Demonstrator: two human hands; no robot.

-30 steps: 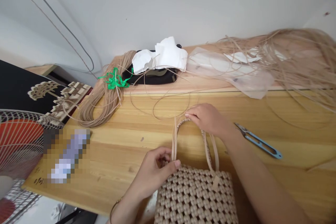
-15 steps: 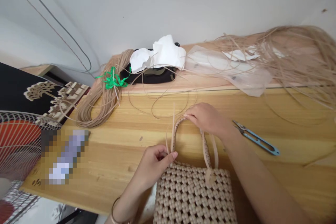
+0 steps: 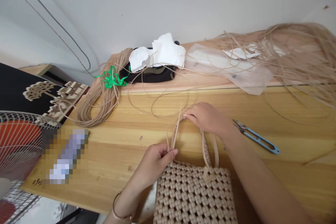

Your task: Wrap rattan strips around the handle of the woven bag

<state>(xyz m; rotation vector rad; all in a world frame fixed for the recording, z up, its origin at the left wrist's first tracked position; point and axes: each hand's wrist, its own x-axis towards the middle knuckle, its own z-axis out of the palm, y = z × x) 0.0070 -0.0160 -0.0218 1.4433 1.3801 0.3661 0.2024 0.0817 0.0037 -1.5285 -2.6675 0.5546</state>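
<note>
A beige woven handbag point(image 3: 195, 196) stands at the near edge of the table, with a braided handle point(image 3: 206, 147) arching above its rim. My left hand point(image 3: 156, 161) is closed at the handle's left base, thumb and fingers pinching the handle end and the loose cane strips point(image 3: 177, 126) that stick up there. At the top of the arch, my right hand point(image 3: 203, 117) grips the handle between thumb and fingers. A flat strip loop point(image 3: 215, 150) rises beside the handle's right base. The fingers of my right hand are partly hidden behind its back.
Blue thread snips point(image 3: 258, 140) lie right of my right forearm. A cane coil point(image 3: 91, 110) tied with green ribbon point(image 3: 113, 78) rests at the back left. White paper point(image 3: 168, 50), plastic film point(image 3: 246, 77) and tangled strands point(image 3: 301, 52) line the wall. A fan point(image 3: 21, 140) stands left.
The upright loose strip by my left hand has tilted to the right, its tip now nearer my right hand. Both hands keep nearly the same places on the handle.
</note>
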